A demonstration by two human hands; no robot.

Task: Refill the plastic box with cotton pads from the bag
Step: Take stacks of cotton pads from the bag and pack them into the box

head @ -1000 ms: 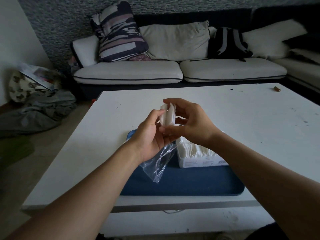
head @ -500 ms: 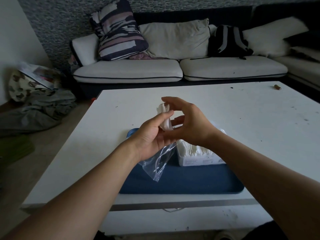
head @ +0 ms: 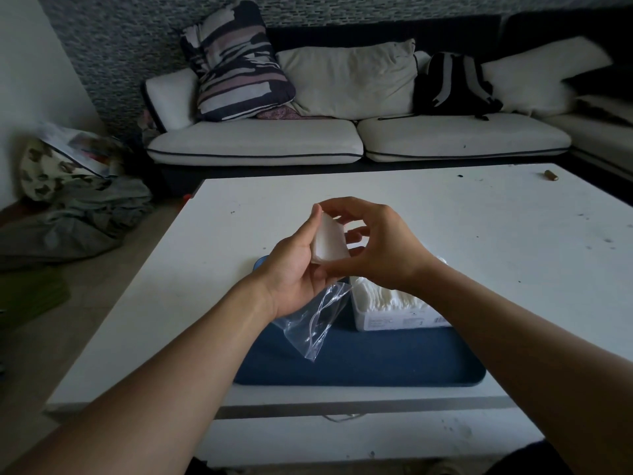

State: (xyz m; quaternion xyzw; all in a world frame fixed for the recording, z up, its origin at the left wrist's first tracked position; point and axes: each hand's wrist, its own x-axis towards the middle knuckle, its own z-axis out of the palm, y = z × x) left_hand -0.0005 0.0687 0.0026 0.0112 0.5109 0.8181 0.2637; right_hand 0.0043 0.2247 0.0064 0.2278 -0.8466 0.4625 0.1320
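Both hands' fingers [head: 346, 205] curl round the cotton pads [head: 327, 244], above the box [head: 394, 315].

Home living room: white cushioned sofa [head: 356, 142] with striped pillow [head: 236, 66] and black backpack [head: 452, 85] along patterned wall, low white coffee table [head: 445, 221] in front, heap of clothes [head: 78, 210] on floor at left

Label on plastic box [head: 400, 322], print too small (illegible), nothing else lettered
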